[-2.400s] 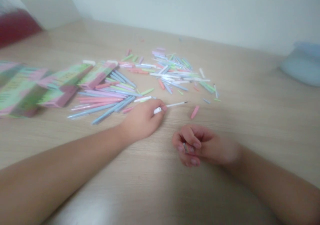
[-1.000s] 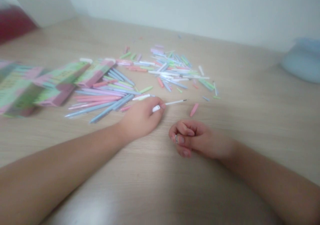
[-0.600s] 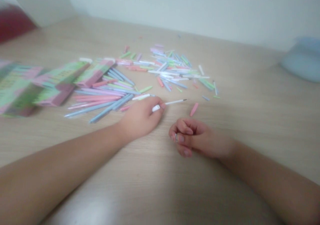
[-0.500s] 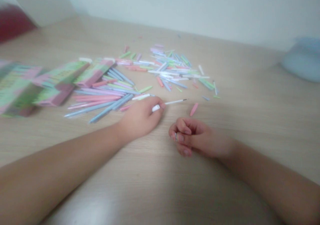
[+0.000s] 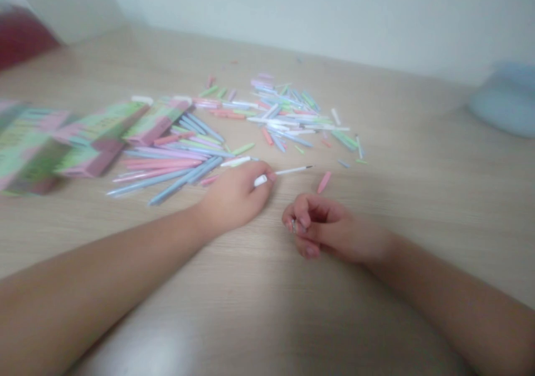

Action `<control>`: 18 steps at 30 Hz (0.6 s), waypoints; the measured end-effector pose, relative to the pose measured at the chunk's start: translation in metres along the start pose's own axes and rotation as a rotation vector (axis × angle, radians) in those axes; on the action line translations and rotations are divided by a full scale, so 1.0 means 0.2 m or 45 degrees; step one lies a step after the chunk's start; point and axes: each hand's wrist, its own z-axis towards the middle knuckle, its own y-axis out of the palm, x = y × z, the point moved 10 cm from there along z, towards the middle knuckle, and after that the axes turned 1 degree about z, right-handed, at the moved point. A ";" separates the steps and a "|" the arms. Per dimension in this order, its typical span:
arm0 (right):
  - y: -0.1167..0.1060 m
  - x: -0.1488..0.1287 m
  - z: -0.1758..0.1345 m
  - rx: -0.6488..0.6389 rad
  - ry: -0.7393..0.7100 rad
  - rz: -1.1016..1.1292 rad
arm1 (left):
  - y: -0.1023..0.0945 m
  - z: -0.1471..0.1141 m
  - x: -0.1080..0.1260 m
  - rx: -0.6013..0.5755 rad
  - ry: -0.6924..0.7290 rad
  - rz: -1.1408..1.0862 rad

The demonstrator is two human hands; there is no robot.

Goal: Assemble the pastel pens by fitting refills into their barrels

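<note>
My left hand point(image 5: 239, 192) is closed around a thin white pen refill point(image 5: 292, 170) whose dark tip points right. A short white pen part point(image 5: 260, 180) also pokes out between its thumb and fingers. To the right and nearer me, my right hand point(image 5: 320, 225) is closed in a pinch on a tiny silvery piece point(image 5: 293, 226), too blurred to name. Just beyond it lies a short pink pen part point(image 5: 324, 182). Behind my left hand, pastel pens point(image 5: 167, 164) in blue, pink and lilac lie in a loose bundle.
Pastel patterned boxes point(image 5: 104, 125) stand at the left beside the pens. Loose pen barrels, refills and other parts point(image 5: 288, 114) are scattered across the wooden table point(image 5: 251, 309). A pale blue object point(image 5: 505, 100) sits at the far right, and a dark red one point(image 5: 25, 36) at the far left.
The fingers of my right hand have shifted slightly around the tiny silvery piece. My left hand and the refill have stayed in place.
</note>
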 end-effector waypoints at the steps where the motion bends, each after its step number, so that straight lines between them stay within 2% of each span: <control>1: -0.01 0.00 0.00 0.014 0.006 -0.024 | 0.00 0.00 0.00 0.001 0.004 -0.002; 7: -0.04 0.02 0.01 0.129 0.072 -0.206 | 0.01 0.01 0.00 -0.070 0.047 -0.091; 12: -0.04 0.01 0.01 0.085 0.110 -0.433 | 0.01 0.02 -0.04 -0.186 0.081 -0.168; 18: -0.18 -0.04 -0.01 0.129 0.125 -0.574 | -0.02 0.02 -0.06 -0.402 0.160 -0.273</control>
